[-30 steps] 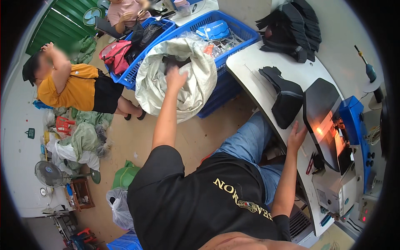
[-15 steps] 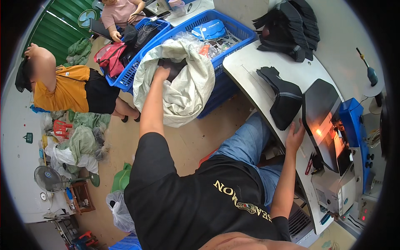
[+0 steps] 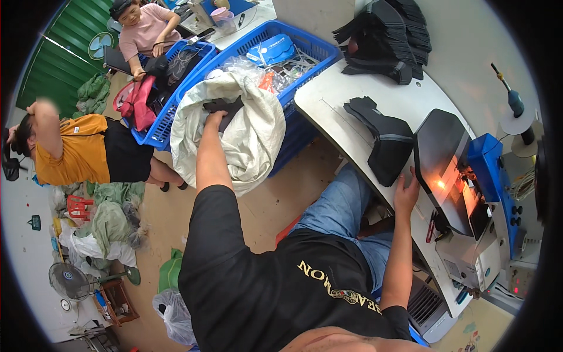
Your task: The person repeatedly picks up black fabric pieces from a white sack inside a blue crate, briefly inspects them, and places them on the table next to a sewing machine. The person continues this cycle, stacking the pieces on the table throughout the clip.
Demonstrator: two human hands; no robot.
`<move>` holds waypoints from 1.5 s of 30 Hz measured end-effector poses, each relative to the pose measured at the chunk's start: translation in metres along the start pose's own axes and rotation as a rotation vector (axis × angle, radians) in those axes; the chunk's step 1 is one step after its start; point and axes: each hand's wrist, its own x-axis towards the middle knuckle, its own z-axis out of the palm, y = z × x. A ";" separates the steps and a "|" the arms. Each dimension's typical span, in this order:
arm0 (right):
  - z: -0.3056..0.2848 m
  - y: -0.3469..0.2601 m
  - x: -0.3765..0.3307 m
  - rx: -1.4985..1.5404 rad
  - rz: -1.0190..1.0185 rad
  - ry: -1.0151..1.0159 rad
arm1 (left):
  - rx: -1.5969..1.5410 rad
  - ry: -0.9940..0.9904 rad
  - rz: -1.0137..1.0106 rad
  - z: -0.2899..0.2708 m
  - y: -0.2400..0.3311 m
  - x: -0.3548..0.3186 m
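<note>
My left hand reaches into the mouth of a white woven sack, its fingers closed at a dark fabric piece; the fingertips are partly hidden. Above the bench's near edge, my right hand is open with nothing in it, fingers apart. It is beside a small stack of black, curved padded pieces lying on the white bench. Right of that hand stands a machine with a dark angled shield and an orange glow at its opening.
Blue crates stand behind the sack. A tall black stack is at the bench's far end. Red-handled pliers lie near the machine. A co-worker in orange stands left; another in pink works beyond the crates.
The view has shifted, so bench and sack appear further left. My left hand stays in the sack's mouth. My right hand stays beside the black pieces, its fingers less spread.
</note>
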 end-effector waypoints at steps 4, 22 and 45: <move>0.027 -0.030 0.000 0.157 -0.017 -0.044 | 0.076 0.152 0.014 -0.103 -0.026 0.045; 0.004 -0.026 0.002 0.081 0.007 -0.067 | -0.266 -0.219 0.000 -0.024 0.008 -0.020; 0.015 -0.020 0.002 0.061 -0.016 -0.058 | 0.212 0.096 0.636 -0.040 0.034 -0.075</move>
